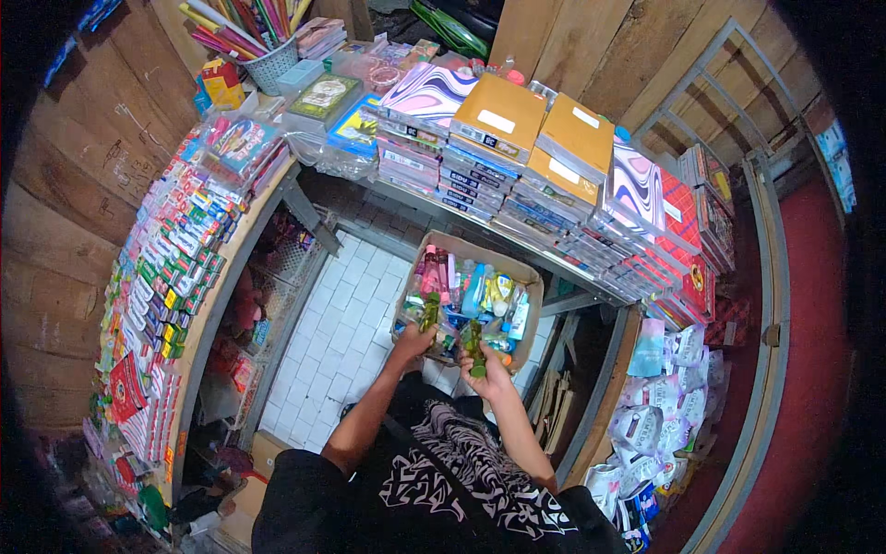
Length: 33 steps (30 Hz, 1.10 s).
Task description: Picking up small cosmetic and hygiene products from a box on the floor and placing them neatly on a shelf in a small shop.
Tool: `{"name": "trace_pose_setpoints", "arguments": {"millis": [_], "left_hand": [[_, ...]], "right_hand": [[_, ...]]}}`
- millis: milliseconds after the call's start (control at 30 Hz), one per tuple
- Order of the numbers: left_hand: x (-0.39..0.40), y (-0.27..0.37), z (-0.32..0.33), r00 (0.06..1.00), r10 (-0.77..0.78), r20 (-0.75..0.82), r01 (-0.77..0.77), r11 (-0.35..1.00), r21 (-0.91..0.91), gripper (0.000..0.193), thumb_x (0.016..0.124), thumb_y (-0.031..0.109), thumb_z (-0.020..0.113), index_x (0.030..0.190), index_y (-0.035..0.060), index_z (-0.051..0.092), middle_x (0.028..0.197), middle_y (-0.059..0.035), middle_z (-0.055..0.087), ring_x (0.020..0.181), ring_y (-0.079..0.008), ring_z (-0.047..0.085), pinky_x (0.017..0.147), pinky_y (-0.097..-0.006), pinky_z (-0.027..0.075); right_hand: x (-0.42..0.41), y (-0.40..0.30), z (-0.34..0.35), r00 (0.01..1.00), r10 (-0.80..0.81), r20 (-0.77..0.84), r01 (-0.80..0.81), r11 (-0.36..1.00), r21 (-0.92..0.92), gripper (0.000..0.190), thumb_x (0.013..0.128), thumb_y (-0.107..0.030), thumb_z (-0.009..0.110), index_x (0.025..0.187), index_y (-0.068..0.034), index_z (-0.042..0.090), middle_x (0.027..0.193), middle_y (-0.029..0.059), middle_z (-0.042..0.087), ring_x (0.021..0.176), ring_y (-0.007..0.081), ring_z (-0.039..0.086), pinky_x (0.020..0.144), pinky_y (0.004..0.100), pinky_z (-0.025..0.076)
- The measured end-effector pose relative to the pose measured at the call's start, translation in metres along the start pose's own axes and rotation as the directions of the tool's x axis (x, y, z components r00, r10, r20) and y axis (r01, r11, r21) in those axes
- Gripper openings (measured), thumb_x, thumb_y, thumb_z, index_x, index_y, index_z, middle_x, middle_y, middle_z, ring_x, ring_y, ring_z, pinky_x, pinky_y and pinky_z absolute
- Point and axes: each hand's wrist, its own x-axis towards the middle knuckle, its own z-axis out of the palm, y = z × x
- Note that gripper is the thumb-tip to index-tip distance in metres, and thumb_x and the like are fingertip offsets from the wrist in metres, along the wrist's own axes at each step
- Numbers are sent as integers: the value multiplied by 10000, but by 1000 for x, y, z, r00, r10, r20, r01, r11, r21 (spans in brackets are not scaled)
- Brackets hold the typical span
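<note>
A cardboard box (535,284) full of small bottles and tubes stands before me. My left hand (417,340) holds a green bottle (430,311) at the box's near left side. In my right hand (490,372) is another green bottle (472,338), its green cap towards me, over the box's near edge. Pink-capped bottles (430,269), a light blue bottle (475,289) and a yellow-and-clear pack (498,291) lie inside beyond my hands. A white and blue tube (519,317) leans at the right wall of the box.
Stacked notebooks (498,111) fill the shelf beyond the box. Rows of boxed toothpaste (183,242) cover the curved shelf at left. White pouches (640,426) line the right shelf. A basket (271,68) of paper rolls stands at the back left. White tiles (346,305) floor the space.
</note>
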Motion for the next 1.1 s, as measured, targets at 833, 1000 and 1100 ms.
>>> {"name": "trace_pose_setpoints", "arguments": {"millis": [833, 1000, 1100], "left_hand": [[11, 18, 0, 819, 531, -217, -468, 837, 283, 485, 714, 86, 679, 1109, 23, 403, 1011, -215, 471, 1002, -414, 471, 844, -467, 389], [19, 20, 4, 795, 550, -257, -499, 833, 237, 497, 731, 93, 669, 1139, 5, 400, 1062, -225, 472, 1020, -402, 472, 875, -447, 387], [25, 14, 4, 789, 561, -251, -512, 826, 237, 515, 726, 104, 679, 1147, -5, 405, 1068, -231, 483, 1029, -407, 478, 886, -446, 392]], "right_hand": [[15, 20, -3, 979, -130, -158, 104, 981, -165, 289, 945, -339, 450, 993, -55, 452, 795, 87, 549, 627, 166, 501, 546, 265, 465], [21, 17, -4, 978, -129, -163, 100, 979, -177, 275, 956, -332, 426, 994, -60, 453, 795, 84, 550, 625, 158, 503, 542, 264, 466], [23, 16, 1, 973, -144, -182, 103, 970, -219, 267, 963, -326, 411, 997, -65, 458, 796, 75, 555, 623, 154, 510, 533, 265, 468]]}}
